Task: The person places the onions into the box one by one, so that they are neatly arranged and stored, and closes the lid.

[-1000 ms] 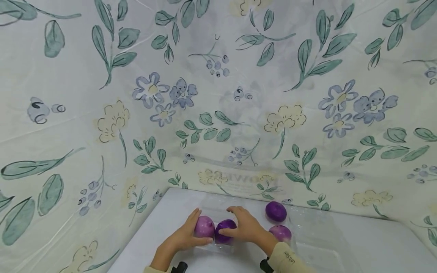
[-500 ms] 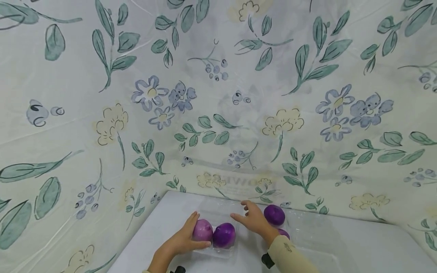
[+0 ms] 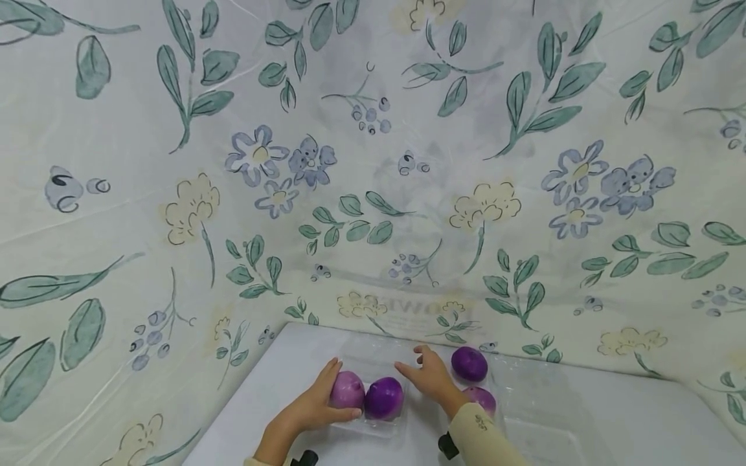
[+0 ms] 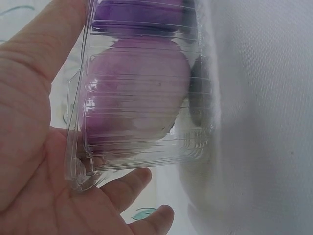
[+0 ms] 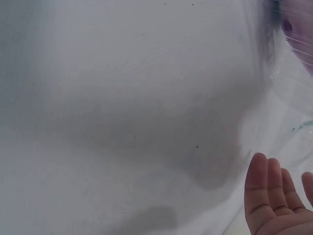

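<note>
In the head view, two purple onions sit side by side in a clear plastic box: a pale pink-purple onion (image 3: 348, 390) on the left and a darker onion (image 3: 384, 398) on the right. My left hand (image 3: 315, 402) grips the left end of this clear plastic box (image 3: 373, 428), thumb on the near side and fingers on the far side. The left wrist view shows the ribbed wall (image 4: 142, 110) against that palm. To the right of the box, my right hand (image 3: 431, 375) hovers with fingers extended, holding nothing; the right wrist view shows its fingers (image 5: 261, 183) apart from anything.
A dark purple onion (image 3: 469, 364) and a lighter onion (image 3: 481, 399) lie to the right, the lighter partly behind the right wrist. Beside them is another clear plastic container (image 3: 544, 424). A white table (image 3: 635, 421) meets a floral sheet (image 3: 373, 259) at the back.
My right hand has let go of the darker onion in the box and moved right, away from it. The left hand stays at the box's left end.
</note>
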### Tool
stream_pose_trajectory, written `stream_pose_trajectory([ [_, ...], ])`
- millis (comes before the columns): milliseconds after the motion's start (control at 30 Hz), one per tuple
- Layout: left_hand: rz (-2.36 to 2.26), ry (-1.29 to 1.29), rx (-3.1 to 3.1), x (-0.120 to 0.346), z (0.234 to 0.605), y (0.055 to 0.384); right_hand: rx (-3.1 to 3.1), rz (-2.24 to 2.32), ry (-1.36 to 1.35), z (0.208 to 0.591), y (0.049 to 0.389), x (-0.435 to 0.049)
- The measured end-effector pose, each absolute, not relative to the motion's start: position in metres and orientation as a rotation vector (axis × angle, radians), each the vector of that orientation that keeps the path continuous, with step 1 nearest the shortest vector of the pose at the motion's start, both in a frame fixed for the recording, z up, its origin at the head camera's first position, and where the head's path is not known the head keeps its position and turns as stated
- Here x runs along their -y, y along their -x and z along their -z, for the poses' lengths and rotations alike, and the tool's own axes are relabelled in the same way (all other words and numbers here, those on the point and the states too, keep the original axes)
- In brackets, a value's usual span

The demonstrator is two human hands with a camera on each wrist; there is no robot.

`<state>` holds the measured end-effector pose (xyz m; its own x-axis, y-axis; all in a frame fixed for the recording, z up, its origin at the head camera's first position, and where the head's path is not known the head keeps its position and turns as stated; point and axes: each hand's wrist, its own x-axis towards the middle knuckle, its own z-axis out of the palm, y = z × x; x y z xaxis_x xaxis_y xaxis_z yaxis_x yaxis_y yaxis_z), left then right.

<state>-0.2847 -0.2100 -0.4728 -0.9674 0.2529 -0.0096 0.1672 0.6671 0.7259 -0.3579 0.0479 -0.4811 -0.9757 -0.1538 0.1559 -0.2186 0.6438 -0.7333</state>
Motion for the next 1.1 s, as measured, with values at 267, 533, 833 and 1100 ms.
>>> stream_pose_trajectory([
  [267, -1.199, -0.388, -2.758, 0.212, 0.476, 0.285, 2.800, -1.251, -0.269, 0.488, 0.356, -0.047],
  [533, -1.189, -0.401, -2.775, 0.210, 0.473, 0.285, 2.789, -1.374, -0.220, 0.491, 0.357, -0.050],
  [833, -1.182, -0.417, -2.767, 0.208, 0.475, 0.288, 2.726, -1.732, -0.143, 0.492, 0.355, -0.052],
  [1100, -1.183, -0.379, -2.776, 0.209, 0.472, 0.285, 2.680, -1.907, -0.110, 0.494, 0.358, -0.049],
])
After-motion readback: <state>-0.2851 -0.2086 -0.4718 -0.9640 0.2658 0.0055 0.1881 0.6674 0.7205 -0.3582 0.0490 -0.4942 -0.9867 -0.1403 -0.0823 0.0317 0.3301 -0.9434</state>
